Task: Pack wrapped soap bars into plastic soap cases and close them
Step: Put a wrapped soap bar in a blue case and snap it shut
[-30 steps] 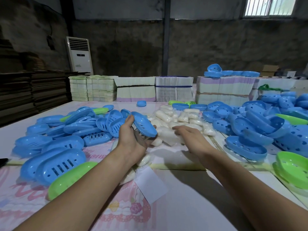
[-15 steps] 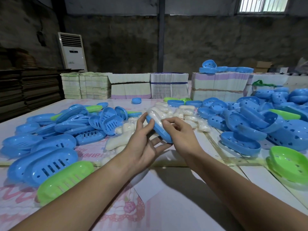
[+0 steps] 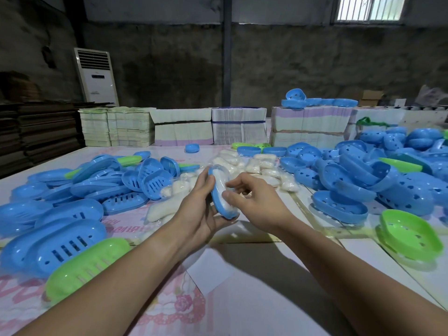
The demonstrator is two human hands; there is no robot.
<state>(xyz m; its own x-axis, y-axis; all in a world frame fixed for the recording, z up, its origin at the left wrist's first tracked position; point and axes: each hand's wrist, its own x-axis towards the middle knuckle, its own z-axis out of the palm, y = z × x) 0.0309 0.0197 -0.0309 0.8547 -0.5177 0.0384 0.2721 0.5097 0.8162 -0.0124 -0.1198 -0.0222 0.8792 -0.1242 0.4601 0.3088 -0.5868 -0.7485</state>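
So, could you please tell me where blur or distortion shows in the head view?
In the head view, the right hand is slightly motion-blurred beside the blue case half that the left hand holds; wide-angle lensing stretches the forearms; the window is overexposed.

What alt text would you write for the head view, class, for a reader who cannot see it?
The left hand holds a tilted blue case half with a wrapped soap in it, while the right hand presses on the soap. More blue and green case halves and soaps lie piled on the table.
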